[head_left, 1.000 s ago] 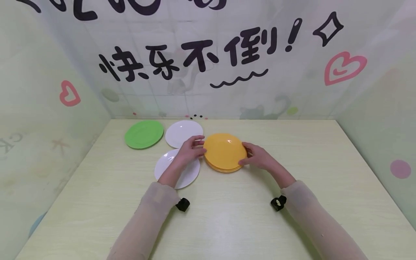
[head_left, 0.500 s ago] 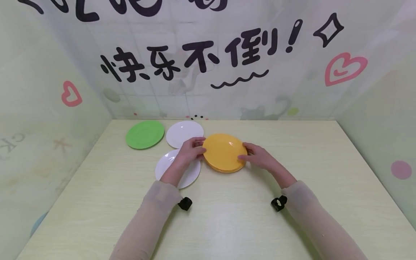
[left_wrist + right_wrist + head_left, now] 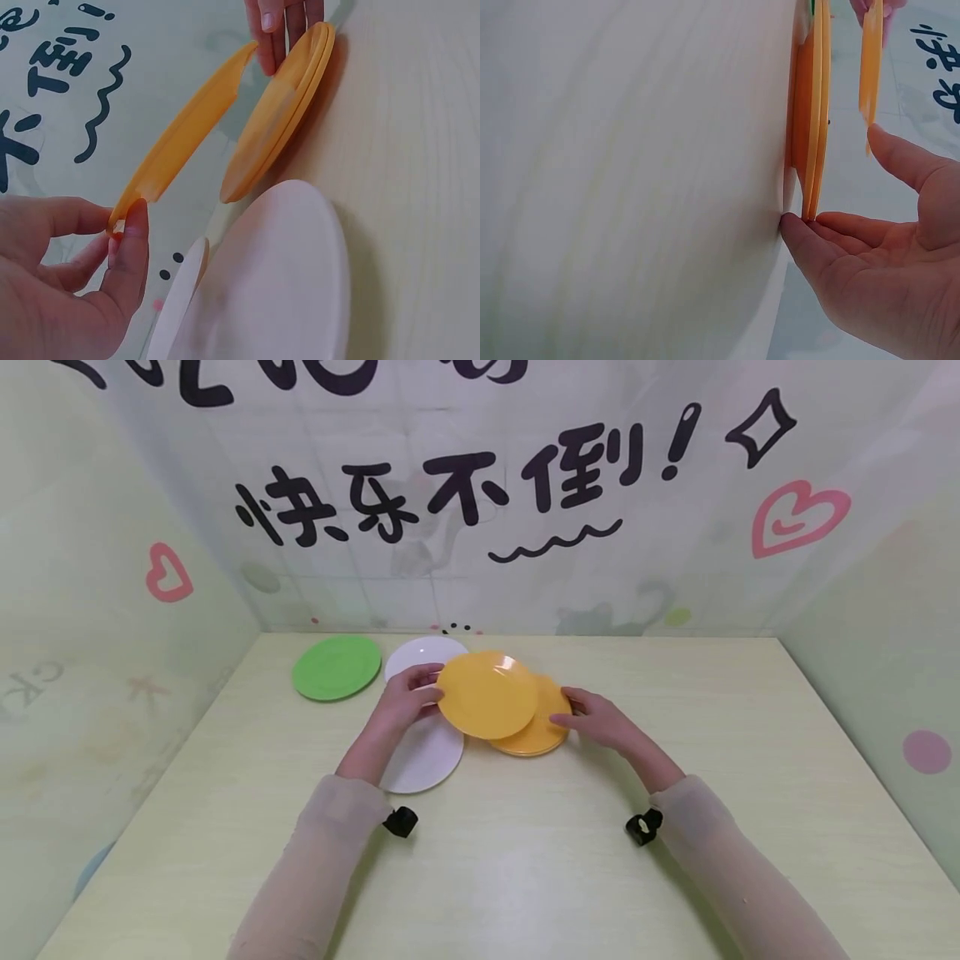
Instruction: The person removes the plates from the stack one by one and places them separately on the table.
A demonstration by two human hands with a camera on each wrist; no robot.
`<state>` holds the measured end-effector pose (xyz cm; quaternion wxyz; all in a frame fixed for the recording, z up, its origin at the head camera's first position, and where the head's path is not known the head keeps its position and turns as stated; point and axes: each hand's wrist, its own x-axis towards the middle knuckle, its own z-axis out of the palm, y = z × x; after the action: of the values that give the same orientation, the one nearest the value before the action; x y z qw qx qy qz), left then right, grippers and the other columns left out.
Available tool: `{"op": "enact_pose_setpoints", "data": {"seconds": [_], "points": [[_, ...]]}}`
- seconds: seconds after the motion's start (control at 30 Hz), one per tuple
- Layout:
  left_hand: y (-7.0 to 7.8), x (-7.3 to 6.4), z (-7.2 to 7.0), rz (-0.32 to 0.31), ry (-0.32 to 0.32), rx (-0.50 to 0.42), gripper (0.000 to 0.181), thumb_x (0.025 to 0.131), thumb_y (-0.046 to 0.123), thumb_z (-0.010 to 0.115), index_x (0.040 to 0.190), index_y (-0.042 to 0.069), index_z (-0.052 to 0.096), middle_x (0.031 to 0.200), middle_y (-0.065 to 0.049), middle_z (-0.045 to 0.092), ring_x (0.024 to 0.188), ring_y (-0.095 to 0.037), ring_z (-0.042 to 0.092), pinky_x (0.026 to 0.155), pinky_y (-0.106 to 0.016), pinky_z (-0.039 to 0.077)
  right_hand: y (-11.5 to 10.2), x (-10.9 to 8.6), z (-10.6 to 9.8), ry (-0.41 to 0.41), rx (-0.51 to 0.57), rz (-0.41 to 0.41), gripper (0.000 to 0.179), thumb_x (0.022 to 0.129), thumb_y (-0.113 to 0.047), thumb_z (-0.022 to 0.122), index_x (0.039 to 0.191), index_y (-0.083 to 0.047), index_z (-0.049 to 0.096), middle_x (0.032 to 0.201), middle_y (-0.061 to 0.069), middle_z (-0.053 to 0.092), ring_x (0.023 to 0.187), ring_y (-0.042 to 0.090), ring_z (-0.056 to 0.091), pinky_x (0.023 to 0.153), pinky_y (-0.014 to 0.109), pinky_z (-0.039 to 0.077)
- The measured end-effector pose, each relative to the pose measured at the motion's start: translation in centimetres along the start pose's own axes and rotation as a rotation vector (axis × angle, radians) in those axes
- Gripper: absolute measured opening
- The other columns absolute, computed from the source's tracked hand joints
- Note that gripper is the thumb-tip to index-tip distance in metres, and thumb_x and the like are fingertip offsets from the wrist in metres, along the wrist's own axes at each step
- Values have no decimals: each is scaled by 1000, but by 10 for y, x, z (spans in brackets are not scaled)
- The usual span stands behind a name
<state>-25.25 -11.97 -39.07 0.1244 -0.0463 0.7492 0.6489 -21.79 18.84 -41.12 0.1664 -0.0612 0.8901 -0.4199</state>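
My left hand (image 3: 405, 695) pinches the left rim of an orange-yellow plate (image 3: 486, 697) between thumb and fingers. In the left wrist view this plate (image 3: 187, 124) is raised and tilted, apart from the stack. Two more orange-yellow plates (image 3: 553, 720), stacked on the table, are partly covered by the raised one in the head view. My right hand (image 3: 596, 720) stays at the right edge of that stack. The right wrist view has its fingertips (image 3: 799, 223) touching the lower rim of the stacked plates (image 3: 817, 112), while the thumb stands away from them.
A green plate (image 3: 337, 668) lies at the back left of the wooden table (image 3: 510, 860). Beside it is a white plate (image 3: 427, 649), and a second white plate (image 3: 423, 764) lies nearer, partly behind my left hand and arm. A printed cloth (image 3: 480, 585) hangs behind the table.
My left hand has lifted the top orange-yellow plate off the stack and moved it left, partly over the white plates. My right hand has hardly moved.
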Motion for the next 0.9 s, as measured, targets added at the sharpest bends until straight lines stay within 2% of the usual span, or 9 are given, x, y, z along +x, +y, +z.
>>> {"op": "enact_pose_setpoints", "data": {"seconds": [0.33,0.57,0.9], "points": [[3,-11,-38,-2,30,2,56,95,-2,56,149,7,44,138,-10,50,98,-7,59,78,-14,58,2,2,0,-4,8,-1,74,100,-31,60,154,6,25,161,25,26,150,39,27,123,52,30],[3,-22,-63,4,46,-14,58,97,0,56,151,7,40,125,0,52,99,-6,57,81,-13,58,3,2,0,-4,16,-4,75,99,-29,61,154,7,25,161,25,27,149,39,28,122,51,31],[-5,-32,-95,-17,71,-13,59,98,4,56,153,8,36,120,7,52,99,-4,59,84,-13,58,1,2,0,-3,14,-9,73,99,-27,61,153,8,26,161,26,27,149,39,28,122,52,30]]}}
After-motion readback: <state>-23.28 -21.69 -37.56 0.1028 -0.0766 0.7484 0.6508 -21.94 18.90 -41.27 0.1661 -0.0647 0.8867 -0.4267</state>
